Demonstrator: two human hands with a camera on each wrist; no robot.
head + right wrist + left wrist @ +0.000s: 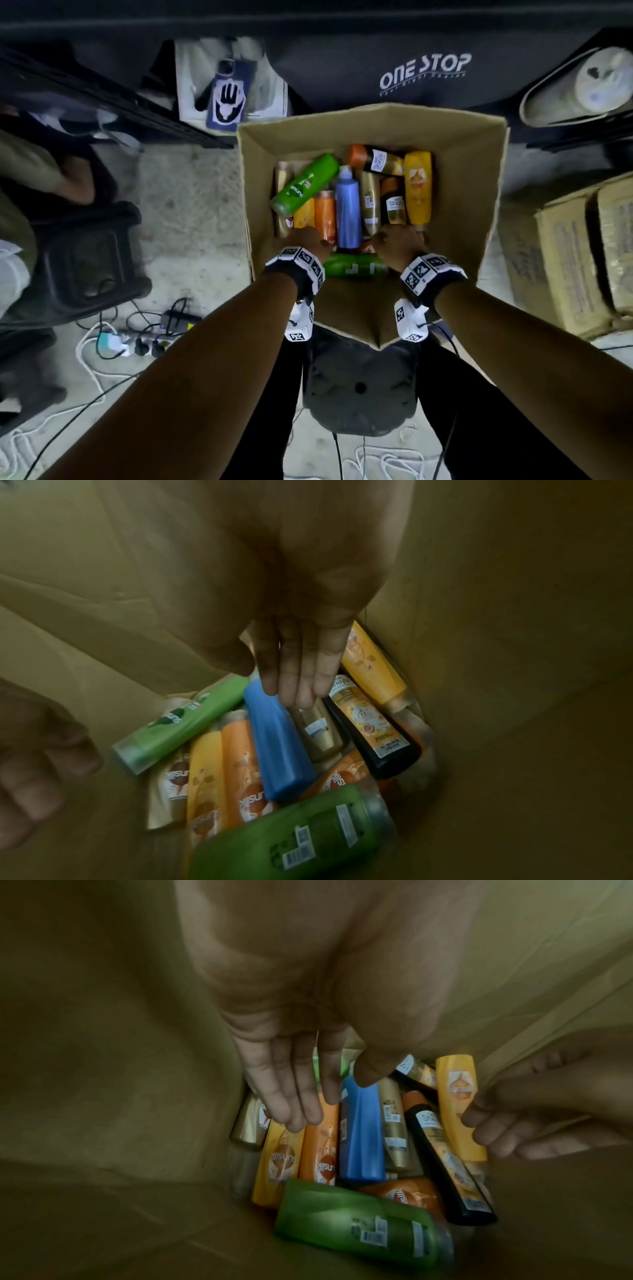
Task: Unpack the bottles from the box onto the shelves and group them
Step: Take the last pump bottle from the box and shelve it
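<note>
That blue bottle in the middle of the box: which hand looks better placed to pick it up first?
Probably the right hand. Its straight fingers reach down right at the top end of the blue bottle. The left hand is open too, but its fingertips hang over the orange bottle beside it.

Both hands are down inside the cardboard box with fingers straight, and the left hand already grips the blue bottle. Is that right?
Not quite. The left hand grips nothing: in the left wrist view its straight fingers reach over the orange and yellow bottles, beside the blue bottle. The rest holds: both hands, right hand included, are inside the cardboard box with fingers straight.
</note>
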